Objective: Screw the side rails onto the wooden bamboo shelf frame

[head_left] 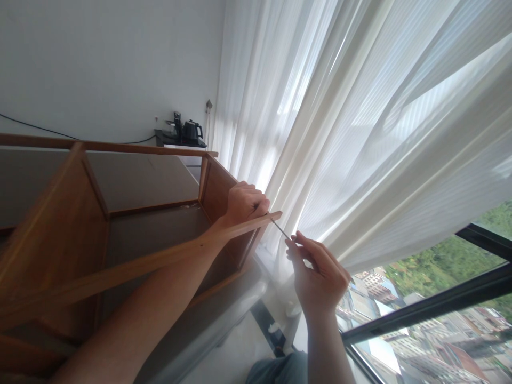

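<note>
A brown wooden shelf frame stretches from the lower left towards the middle. My left hand is closed on the wooden side panel near the end of the front rail, with the forearm passing behind that rail. In a pinch between thumb and fingers, my right hand holds a thin metal rod, apparently an Allen key. Its far tip meets the end of the rail at a small fitting. Another small hole shows farther along the rail. My right fingers hide the near end of the key.
White sheer curtains hang close behind my hands. A dark window frame is at the lower right, with buildings far below. A black kettle stands on a small cabinet by the wall. Grey padding lies under the frame.
</note>
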Action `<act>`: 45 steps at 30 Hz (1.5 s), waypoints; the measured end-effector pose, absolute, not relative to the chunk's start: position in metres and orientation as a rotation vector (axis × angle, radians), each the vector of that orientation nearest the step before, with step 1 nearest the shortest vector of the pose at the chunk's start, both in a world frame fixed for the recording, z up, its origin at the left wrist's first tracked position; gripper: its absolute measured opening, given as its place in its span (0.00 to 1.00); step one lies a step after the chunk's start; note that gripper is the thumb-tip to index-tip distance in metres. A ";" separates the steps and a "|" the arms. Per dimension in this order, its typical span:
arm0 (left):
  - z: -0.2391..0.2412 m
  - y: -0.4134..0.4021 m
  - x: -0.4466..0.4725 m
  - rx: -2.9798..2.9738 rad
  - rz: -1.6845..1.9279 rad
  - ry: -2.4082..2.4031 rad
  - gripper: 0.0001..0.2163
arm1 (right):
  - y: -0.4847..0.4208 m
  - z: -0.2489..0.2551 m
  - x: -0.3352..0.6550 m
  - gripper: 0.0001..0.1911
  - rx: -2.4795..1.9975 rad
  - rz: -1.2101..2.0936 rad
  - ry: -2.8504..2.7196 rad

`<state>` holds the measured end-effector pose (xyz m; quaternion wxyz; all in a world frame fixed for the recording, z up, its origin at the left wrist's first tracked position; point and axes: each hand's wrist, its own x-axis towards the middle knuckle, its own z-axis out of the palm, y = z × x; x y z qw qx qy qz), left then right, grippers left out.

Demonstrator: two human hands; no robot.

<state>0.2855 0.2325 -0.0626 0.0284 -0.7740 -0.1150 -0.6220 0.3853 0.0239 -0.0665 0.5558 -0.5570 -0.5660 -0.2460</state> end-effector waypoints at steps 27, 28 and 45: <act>-0.080 0.218 0.262 -2.472 -1.991 -0.296 0.13 | 0.023 -0.059 0.386 0.05 -1.300 -0.467 -1.360; -0.081 0.215 0.260 -2.487 -1.994 -0.285 0.13 | 0.022 -0.059 0.386 0.05 -1.303 -0.459 -1.359; -0.086 0.195 0.252 -2.500 -1.929 -0.363 0.16 | 0.025 -0.060 0.387 0.04 -1.310 -0.413 -1.325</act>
